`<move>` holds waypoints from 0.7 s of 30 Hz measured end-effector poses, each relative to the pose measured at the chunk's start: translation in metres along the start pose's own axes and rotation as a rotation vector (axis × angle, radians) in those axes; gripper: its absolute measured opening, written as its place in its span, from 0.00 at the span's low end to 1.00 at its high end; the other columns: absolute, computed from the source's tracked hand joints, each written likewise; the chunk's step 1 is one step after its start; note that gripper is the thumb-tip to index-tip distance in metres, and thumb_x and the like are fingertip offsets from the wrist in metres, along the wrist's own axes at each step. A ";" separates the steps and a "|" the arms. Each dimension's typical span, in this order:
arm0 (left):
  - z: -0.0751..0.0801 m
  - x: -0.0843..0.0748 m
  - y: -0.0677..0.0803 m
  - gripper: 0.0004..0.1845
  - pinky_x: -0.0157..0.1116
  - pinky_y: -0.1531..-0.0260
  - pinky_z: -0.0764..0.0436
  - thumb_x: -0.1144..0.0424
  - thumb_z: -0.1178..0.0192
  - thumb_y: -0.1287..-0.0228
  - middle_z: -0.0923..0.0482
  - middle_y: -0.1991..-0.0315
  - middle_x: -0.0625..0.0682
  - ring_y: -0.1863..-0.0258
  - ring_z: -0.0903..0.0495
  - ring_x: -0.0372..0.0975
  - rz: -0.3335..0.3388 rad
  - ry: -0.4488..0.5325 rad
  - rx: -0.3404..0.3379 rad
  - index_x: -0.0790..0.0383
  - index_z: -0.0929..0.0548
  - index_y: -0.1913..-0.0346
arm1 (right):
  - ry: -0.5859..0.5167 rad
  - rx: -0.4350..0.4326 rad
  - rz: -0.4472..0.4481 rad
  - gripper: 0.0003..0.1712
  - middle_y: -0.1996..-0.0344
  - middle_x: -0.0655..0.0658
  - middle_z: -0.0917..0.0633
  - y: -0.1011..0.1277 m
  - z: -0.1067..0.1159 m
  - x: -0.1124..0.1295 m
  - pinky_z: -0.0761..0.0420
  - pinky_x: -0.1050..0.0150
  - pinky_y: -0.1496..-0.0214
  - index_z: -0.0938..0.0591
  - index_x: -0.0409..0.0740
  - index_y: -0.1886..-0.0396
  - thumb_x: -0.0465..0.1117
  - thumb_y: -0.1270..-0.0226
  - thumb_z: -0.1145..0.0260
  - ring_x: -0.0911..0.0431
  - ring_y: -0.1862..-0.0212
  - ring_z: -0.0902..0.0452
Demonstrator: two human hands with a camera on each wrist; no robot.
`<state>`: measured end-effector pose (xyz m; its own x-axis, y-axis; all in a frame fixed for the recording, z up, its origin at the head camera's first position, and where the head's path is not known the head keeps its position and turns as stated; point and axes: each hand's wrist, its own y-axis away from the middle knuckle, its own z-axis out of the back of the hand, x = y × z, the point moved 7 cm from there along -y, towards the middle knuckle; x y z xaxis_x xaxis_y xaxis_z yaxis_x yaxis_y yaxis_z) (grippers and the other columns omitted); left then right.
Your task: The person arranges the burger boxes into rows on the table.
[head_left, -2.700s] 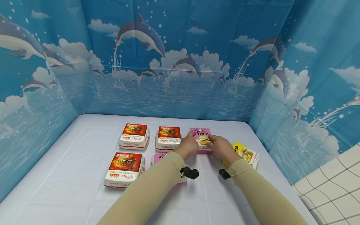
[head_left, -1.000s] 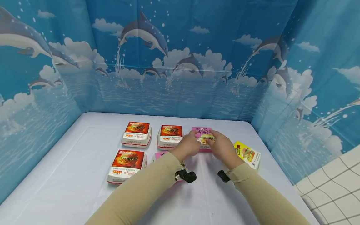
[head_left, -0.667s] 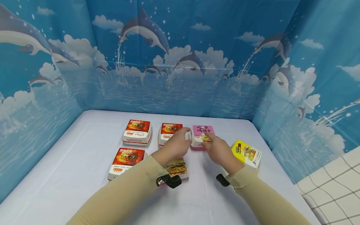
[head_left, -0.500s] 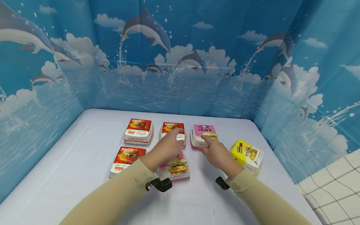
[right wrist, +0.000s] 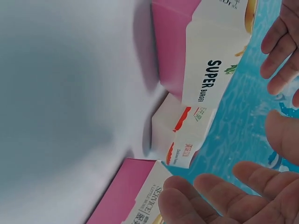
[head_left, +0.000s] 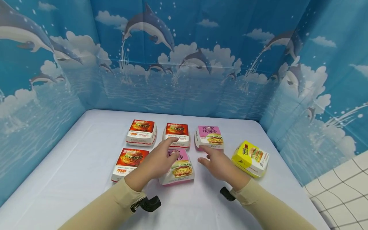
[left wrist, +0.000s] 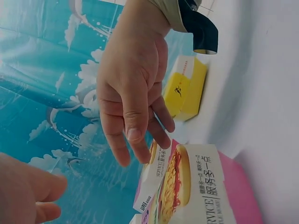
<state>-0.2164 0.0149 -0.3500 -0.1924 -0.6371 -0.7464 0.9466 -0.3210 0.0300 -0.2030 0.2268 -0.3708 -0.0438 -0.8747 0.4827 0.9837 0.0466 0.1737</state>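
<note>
Both hands hover empty over the white table (head_left: 72,179), fingers loosely spread, gripping nothing. Left hand (head_left: 155,161) sits over the near pink burger box (head_left: 177,166), covering its left part; contact unclear, fingertips point to 12 o'clock toward the middle red burger box (head_left: 176,134). Right hand (head_left: 219,163) is just at 6 o'clock of the far pink burger box (head_left: 209,136), index finger extended close to its front edge, touching or not cannot tell. Left wrist view shows the right hand (left wrist: 133,93) with fingers straight and relaxed, apart from the pink box (left wrist: 196,186) below it.

Far pink box lies flat, at 3 o'clock of the middle red box, same back row. Yellow burger box (head_left: 250,158) sits tilted at 3 o'clock of the right hand, near but apart. Back-left red burger box (head_left: 141,131) at 9 o'clock of the middle red one. Front-left red burger box (head_left: 129,159) at 9 o'clock of the near pink box, just beside it, partly behind the left hand. Dolphin backdrop (head_left: 184,64) surrounds the table on three sides. Tan sleeves, black wrist mounts on both arms.
</note>
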 end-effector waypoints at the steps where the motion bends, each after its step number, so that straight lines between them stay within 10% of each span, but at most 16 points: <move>1: -0.001 -0.001 0.002 0.33 0.62 0.26 0.31 0.49 0.38 0.24 0.34 0.21 0.51 0.21 0.33 0.51 -0.008 0.004 0.000 0.42 0.34 0.20 | -0.003 0.001 0.001 0.37 0.31 0.40 0.19 0.002 0.000 -0.001 0.15 0.43 0.39 0.30 0.61 0.20 0.55 0.25 0.32 0.44 0.35 0.20; 21: -0.047 -0.024 -0.007 0.41 0.59 0.25 0.32 0.40 0.38 0.27 0.38 0.18 0.49 0.20 0.35 0.49 -0.078 0.048 0.132 0.44 0.40 0.17 | 0.034 -0.085 -0.020 0.45 0.18 0.33 0.38 0.027 0.033 -0.051 0.32 0.34 0.25 0.38 0.46 0.16 0.61 0.24 0.36 0.34 0.19 0.42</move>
<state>-0.2061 0.0650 -0.3635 -0.2483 -0.5738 -0.7804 0.8864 -0.4595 0.0558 -0.1799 0.2890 -0.3622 -0.0592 -0.8910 0.4501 0.9940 -0.0111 0.1088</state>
